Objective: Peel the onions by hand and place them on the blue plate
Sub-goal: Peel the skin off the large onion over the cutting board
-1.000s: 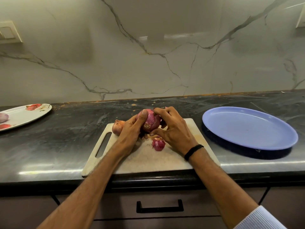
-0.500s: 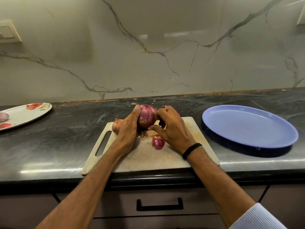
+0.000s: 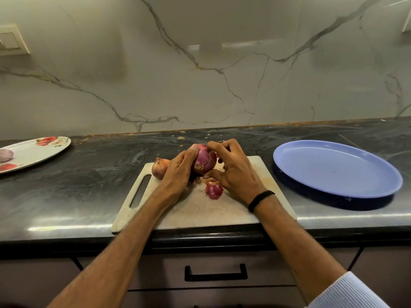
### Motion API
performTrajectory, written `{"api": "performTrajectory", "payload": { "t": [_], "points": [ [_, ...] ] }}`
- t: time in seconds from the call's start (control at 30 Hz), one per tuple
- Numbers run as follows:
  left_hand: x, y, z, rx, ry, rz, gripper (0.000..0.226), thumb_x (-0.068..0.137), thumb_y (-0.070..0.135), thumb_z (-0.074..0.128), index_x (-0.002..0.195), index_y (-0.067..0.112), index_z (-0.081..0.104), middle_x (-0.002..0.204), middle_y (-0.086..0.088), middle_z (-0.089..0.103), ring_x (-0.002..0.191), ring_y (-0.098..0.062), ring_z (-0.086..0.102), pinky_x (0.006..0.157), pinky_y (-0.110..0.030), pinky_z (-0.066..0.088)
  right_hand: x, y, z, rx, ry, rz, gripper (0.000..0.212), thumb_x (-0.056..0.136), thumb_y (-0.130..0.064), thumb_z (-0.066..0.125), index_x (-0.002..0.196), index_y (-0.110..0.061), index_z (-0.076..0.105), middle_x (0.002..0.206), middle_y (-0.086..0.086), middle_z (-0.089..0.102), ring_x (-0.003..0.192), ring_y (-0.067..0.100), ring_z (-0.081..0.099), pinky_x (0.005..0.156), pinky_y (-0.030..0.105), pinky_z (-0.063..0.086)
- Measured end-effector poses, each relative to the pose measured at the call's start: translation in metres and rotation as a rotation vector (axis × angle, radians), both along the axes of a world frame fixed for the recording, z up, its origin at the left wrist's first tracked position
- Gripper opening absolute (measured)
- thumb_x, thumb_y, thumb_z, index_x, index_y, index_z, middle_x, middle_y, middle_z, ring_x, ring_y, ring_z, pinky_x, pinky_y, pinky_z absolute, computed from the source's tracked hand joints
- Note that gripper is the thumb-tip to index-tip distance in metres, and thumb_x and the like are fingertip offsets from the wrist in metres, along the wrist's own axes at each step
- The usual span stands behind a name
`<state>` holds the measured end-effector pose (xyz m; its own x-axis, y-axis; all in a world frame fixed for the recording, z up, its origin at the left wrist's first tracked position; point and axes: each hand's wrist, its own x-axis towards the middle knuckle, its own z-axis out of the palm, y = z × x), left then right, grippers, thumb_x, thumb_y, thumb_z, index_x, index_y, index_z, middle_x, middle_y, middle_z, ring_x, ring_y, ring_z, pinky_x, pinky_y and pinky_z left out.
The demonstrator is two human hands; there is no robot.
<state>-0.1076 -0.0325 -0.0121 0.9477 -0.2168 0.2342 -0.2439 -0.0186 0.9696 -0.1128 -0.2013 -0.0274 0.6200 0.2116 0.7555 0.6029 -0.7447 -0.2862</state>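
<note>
A purple onion (image 3: pixel 204 160) is held just above the white cutting board (image 3: pixel 200 210), root end toward me. My left hand (image 3: pixel 178 172) grips its left side, thumb on top. My right hand (image 3: pixel 233 172) holds its right side, with the forefinger curled over the top and the thumb under it. A brown-skinned onion (image 3: pixel 159 168) lies on the board behind my left hand. A small purple piece of onion (image 3: pixel 214 190) lies on the board below my right hand. The blue plate (image 3: pixel 335 167) sits to the right with nothing on it.
A white flowered plate (image 3: pixel 33 153) at the far left holds an onion (image 3: pixel 5 155). The dark counter (image 3: pixel 89 192) carries the board at its front edge. Below is a drawer with a black handle (image 3: pixel 215 273). A marble wall stands behind.
Both hands have lifted the purple onion slightly and turned it. My right forefinger has moved over its top. The other onions and plates have not moved.
</note>
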Motion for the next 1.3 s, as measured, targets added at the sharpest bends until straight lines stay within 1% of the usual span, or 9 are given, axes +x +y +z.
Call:
{"api": "performTrajectory", "payload": {
  "t": [0.17,0.27,0.33,0.4,0.5,0.6,0.83,1.17,1.3],
  "points": [
    [0.0023,0.0015,-0.0027,0.05,-0.01,0.006,0.049,0.102,0.052,0.041,0.124,0.012,0.061,0.098,-0.016,0.066,0.062,-0.007,0.064,0.053,-0.019,0.05,0.0,-0.0011,-0.0005,-0.004,0.012,0.014,0.056,0.079,-0.019,0.081,0.126,-0.024,0.05,0.107,0.0,0.043,0.091,0.011,0.046,0.077,0.017,0.044],
    [0.0023,0.0014,-0.0003,-0.02,0.014,0.008,0.048,0.1,0.059,0.037,0.116,0.021,0.062,0.1,-0.02,0.066,0.069,-0.018,0.062,0.059,-0.028,0.052,-0.0026,0.0008,-0.0013,-0.012,-0.041,0.012,0.018,0.088,-0.021,0.072,0.095,-0.016,0.056,0.1,-0.001,0.045,0.082,0.009,0.046,0.087,0.024,0.048],
    [0.0042,0.0028,0.0006,-0.069,0.036,0.017,0.049,0.102,0.059,0.035,0.119,0.021,0.06,0.098,-0.02,0.066,0.068,-0.018,0.061,0.057,-0.028,0.052,-0.0027,0.0024,-0.0021,0.003,-0.064,0.003,0.024,0.09,-0.021,0.069,0.084,-0.024,0.046,0.095,-0.003,0.043,0.077,0.007,0.045,0.089,0.02,0.044],
    [0.0056,0.0034,0.0003,-0.05,0.012,0.019,0.049,0.101,0.058,0.037,0.117,0.017,0.06,0.091,-0.019,0.066,0.064,-0.017,0.059,0.055,-0.026,0.051,-0.0016,0.0028,-0.002,0.028,-0.041,-0.001,0.032,0.086,-0.014,0.073,0.086,-0.026,0.043,0.096,-0.005,0.043,0.078,0.006,0.043,0.083,0.011,0.04],
    [0.0042,0.002,0.0002,-0.028,-0.015,0.014,0.043,0.094,0.058,0.042,0.113,0.023,0.059,0.097,-0.02,0.065,0.066,-0.015,0.062,0.06,-0.026,0.055,0.0,0.0005,-0.0001,0.107,-0.011,0.003,0.021,0.086,-0.006,0.071,0.091,-0.018,0.055,0.098,-0.003,0.047,0.084,0.005,0.045,0.075,0.008,0.038],
    [0.0022,0.0022,0.0006,0.01,-0.02,0.02,0.036,0.094,0.057,0.043,0.113,0.03,0.058,0.104,-0.019,0.065,0.069,-0.013,0.065,0.065,-0.026,0.056,0.0023,-0.0031,0.0028,0.195,-0.099,-0.029,0.013,0.091,0.001,0.061,0.099,-0.009,0.063,0.1,0.004,0.055,0.091,0.007,0.048,0.08,0.007,0.039],
    [0.0008,0.0007,-0.0029,0.035,0.016,-0.044,0.042,0.104,0.045,0.044,0.126,0.013,0.059,0.106,-0.02,0.064,0.063,-0.007,0.064,0.055,-0.02,0.051,0.0011,-0.0021,0.0059,0.243,-0.118,0.009,0.02,0.093,-0.002,0.06,0.112,-0.009,0.065,0.108,0.009,0.054,0.095,0.01,0.051,0.085,0.006,0.042],
    [-0.003,-0.0012,0.0004,0.012,0.034,-0.077,0.039,0.104,0.041,0.043,0.122,0.009,0.058,0.101,-0.018,0.062,0.059,-0.007,0.064,0.052,-0.019,0.051,-0.0011,0.0025,0.0048,0.197,-0.108,0.016,0.012,0.094,0.0,0.058,0.1,-0.007,0.065,0.104,0.005,0.048,0.091,0.007,0.046,0.082,0.005,0.041],
    [-0.0034,0.0002,0.0016,0.003,0.019,-0.055,0.045,0.105,0.043,0.041,0.124,0.007,0.059,0.099,-0.022,0.065,0.064,-0.01,0.065,0.054,-0.021,0.052,0.0019,0.0037,0.0024,0.14,-0.076,-0.013,0.015,0.095,0.004,0.052,0.101,-0.005,0.062,0.104,0.007,0.046,0.092,0.011,0.046,0.079,0.011,0.04]
  ]
}}
